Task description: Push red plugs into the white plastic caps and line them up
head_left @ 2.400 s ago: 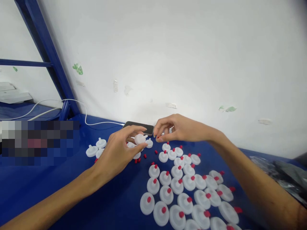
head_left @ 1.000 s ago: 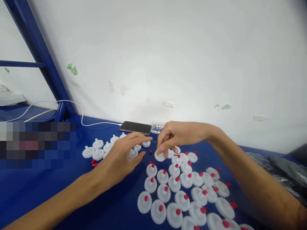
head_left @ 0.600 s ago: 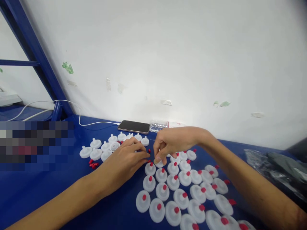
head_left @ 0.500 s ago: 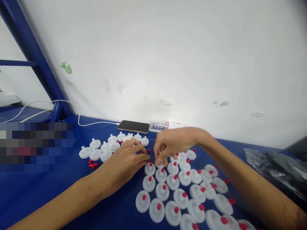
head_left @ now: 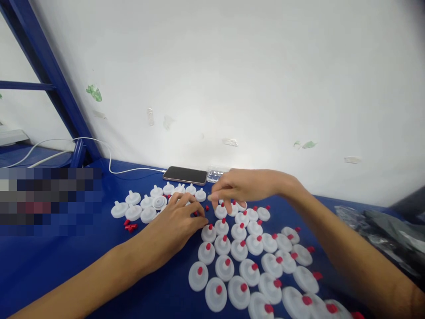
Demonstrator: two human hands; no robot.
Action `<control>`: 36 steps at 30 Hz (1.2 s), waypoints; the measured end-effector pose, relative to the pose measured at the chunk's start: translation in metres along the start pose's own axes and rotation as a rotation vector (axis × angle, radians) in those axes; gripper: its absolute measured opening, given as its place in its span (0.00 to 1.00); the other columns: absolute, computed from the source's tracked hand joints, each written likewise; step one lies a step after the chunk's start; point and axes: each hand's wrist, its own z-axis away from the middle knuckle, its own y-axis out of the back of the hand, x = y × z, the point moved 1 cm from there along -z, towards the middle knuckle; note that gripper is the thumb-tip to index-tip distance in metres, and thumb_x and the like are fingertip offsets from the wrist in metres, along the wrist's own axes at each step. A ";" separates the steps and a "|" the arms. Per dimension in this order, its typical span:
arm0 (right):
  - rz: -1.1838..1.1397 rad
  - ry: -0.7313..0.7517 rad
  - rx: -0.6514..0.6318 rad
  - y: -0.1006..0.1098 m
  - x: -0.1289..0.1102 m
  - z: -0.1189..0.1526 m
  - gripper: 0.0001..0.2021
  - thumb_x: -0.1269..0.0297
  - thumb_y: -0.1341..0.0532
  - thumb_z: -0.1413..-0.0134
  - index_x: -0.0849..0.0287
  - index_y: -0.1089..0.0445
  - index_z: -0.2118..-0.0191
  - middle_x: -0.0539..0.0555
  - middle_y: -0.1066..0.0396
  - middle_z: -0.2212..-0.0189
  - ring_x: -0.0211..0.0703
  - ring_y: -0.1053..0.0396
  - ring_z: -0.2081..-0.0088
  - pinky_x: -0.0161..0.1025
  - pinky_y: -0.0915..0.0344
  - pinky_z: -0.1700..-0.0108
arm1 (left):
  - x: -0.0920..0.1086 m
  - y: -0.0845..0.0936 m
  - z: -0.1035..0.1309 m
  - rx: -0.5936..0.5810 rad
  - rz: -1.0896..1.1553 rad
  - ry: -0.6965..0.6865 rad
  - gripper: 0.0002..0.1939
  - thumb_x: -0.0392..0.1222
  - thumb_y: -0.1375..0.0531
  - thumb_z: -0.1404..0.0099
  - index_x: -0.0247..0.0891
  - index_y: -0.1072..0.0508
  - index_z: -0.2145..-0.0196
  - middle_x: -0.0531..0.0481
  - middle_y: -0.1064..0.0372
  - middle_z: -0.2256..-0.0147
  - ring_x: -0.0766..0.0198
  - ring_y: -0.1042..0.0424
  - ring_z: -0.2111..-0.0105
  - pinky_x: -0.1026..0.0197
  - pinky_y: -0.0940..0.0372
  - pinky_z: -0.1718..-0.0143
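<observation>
My left hand (head_left: 172,226) lies low on the blue table (head_left: 66,266), its fingertips curled down around a small loose red cap (head_left: 195,213); whether it grips the cap is unclear. My right hand (head_left: 244,188) hovers just above the far end of a block of white plastic discs with red caps (head_left: 239,252), fingers loosely apart and nothing in them. A red-capped disc (head_left: 221,212) stands right under its fingertips. Uncapped white discs (head_left: 148,204) lie left of my left hand.
A dark phone (head_left: 185,175) on a white cable (head_left: 109,165) lies against the wall, with a clear bottle (head_left: 215,174) beside it. Several loose red caps (head_left: 130,227) sit at left. Crumpled plastic bags (head_left: 381,226) lie at right. A blue steel frame (head_left: 49,75) rises at the left.
My right hand set a capped disc down at the far end of the block, let go and lifted off. My left hand dropped from holding a disc to the table by the loose red caps.
</observation>
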 end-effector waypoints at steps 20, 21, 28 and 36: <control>0.782 -0.121 0.361 -0.019 0.001 -0.035 0.09 0.59 0.38 0.26 0.59 0.25 0.52 0.49 0.24 0.64 0.40 0.26 0.65 0.40 0.29 0.61 | 0.000 -0.010 -0.001 0.036 -0.041 -0.043 0.10 0.29 0.34 0.30 0.44 0.20 0.58 0.52 0.21 0.57 0.54 0.30 0.54 0.49 0.45 0.53; 0.791 -0.117 0.374 -0.018 0.000 -0.031 0.10 0.59 0.39 0.26 0.59 0.25 0.51 0.50 0.23 0.64 0.40 0.27 0.66 0.39 0.33 0.64 | 0.000 -0.010 -0.001 0.045 -0.043 -0.050 0.10 0.29 0.33 0.30 0.44 0.20 0.58 0.52 0.21 0.58 0.54 0.30 0.54 0.49 0.45 0.53; 0.919 -0.018 0.410 -0.006 -0.008 0.020 0.13 0.62 0.48 0.22 0.57 0.26 0.52 0.53 0.23 0.62 0.36 0.41 0.73 0.42 0.58 0.71 | -0.009 -0.026 -0.001 0.174 -0.027 -0.104 0.14 0.25 0.38 0.30 0.43 0.20 0.59 0.51 0.22 0.60 0.53 0.31 0.56 0.49 0.47 0.53; 0.956 0.029 0.583 -0.013 0.011 0.092 0.21 0.61 0.55 0.22 0.54 0.26 0.59 0.46 0.45 0.79 0.37 0.58 0.77 0.41 0.59 0.76 | -0.009 -0.025 0.000 0.120 -0.054 -0.108 0.19 0.23 0.44 0.30 0.46 0.21 0.55 0.51 0.22 0.57 0.52 0.29 0.53 0.49 0.44 0.49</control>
